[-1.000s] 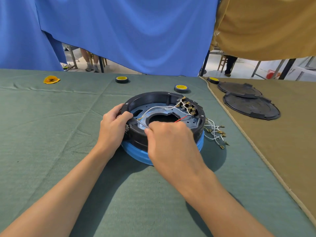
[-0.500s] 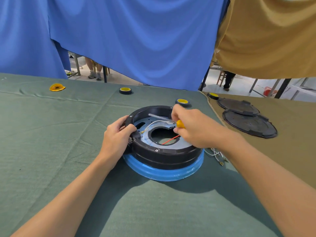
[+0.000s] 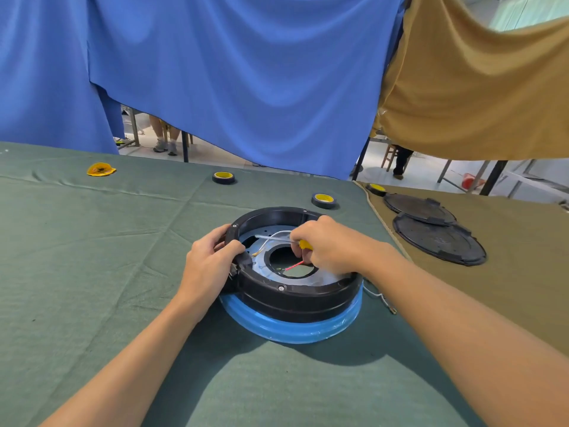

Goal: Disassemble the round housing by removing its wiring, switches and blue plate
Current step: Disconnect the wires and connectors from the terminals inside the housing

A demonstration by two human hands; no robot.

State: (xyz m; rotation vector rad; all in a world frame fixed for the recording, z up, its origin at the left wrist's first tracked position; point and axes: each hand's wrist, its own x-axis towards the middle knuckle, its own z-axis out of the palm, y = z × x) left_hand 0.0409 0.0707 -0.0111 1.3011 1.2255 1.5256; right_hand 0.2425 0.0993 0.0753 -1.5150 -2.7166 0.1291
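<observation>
Workshop: cloth-covered benches (image 3: 92,257), hung drapes (image 3: 231,72) (tape rolls (image 3: 223,177) about).

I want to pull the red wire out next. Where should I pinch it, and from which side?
Best pinch the red wire near its free end, from above: it lies bare across the central hole of the housing, whose black wall blocks any side approach.

left grip (image 3: 209,266): bare | left forearm (image 3: 147,343): bare | right grip (image 3: 331,246): bare | right forearm (image 3: 446,303): bare

Housing (image 3: 292,291) mid-table (image 3: 92,272), tape rolls (image 3: 223,177) behind, lids (image 3: 438,240) right
</observation>
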